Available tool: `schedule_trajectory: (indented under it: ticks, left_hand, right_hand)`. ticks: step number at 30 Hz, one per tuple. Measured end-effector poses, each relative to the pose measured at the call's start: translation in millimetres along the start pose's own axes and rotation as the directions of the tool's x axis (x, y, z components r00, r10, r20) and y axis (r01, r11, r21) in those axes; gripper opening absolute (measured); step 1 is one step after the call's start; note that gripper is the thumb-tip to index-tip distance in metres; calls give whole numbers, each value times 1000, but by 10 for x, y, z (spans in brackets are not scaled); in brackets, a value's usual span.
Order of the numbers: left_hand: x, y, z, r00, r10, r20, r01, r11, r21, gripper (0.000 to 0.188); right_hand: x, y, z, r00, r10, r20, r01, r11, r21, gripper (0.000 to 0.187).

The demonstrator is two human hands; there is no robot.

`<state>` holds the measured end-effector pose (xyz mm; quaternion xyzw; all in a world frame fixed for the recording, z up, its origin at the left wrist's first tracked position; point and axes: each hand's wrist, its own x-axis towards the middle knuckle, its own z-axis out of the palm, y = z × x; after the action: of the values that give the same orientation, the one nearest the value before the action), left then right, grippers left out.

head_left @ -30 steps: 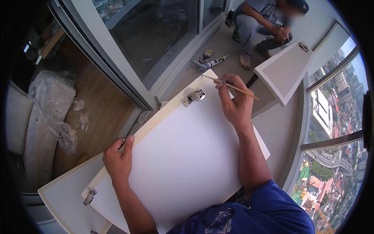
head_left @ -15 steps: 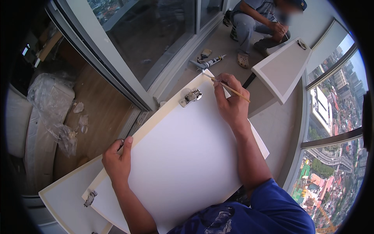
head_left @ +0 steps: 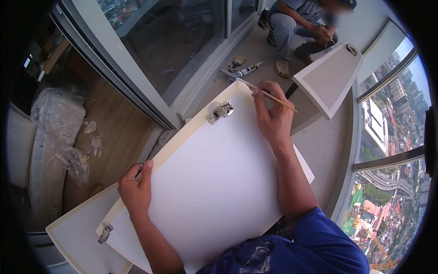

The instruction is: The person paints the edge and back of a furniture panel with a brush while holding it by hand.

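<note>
A large white cabinet door (head_left: 210,182) lies across my lap, with cream tape along its edges. Metal hinges sit on it: one hinge (head_left: 220,112) near the far corner, another hinge (head_left: 106,233) near the lower left corner. My left hand (head_left: 136,187) grips the door's left edge, thumb on top and fingers round the side. In my right hand (head_left: 275,109) is a thin wooden-handled paintbrush (head_left: 279,100), pinched between thumb and fingers. Its tip touches or nearly touches the far corner of the door; I cannot tell which.
A second taped panel (head_left: 80,223) lies under the door at lower left. Beyond are a caulking gun (head_left: 244,71) and a wide brush (head_left: 238,60) on the floor. A co-worker (head_left: 292,32) crouches by another panel (head_left: 331,77). Plastic-wrapped furniture (head_left: 57,118) stands left; windows (head_left: 388,123) line the right.
The brush tip has shifted slightly left along the far corner, and my right hand has tilted a little with it. My left hand keeps its hold on the edge.
</note>
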<state>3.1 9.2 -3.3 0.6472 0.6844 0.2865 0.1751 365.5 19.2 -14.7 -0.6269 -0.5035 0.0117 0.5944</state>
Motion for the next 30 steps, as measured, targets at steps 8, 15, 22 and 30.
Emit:
schedule_trajectory:
  ticks: [8,15,22,30]
  left_hand:
    - [10,-4,-12,1000,-15,18,14,1000,16,53]
    - [20,-29,16,1000,21,0,-21,1000,3,54]
    - [18,-29,-4,1000,12,9,-12,1000,21,53]
    - [18,-22,1,1000,7,20,-8,1000,16,52]
  right_hand:
    - [-46,34,42,996,76,45,-82,988,133,16]
    - [-4,32,34,999,42,6,-42,999,-7,17]
    - [-9,-20,33,999,-51,9,51,995,-83,12]
    - [-18,-26,34,988,-154,-4,153,983,-99,11]
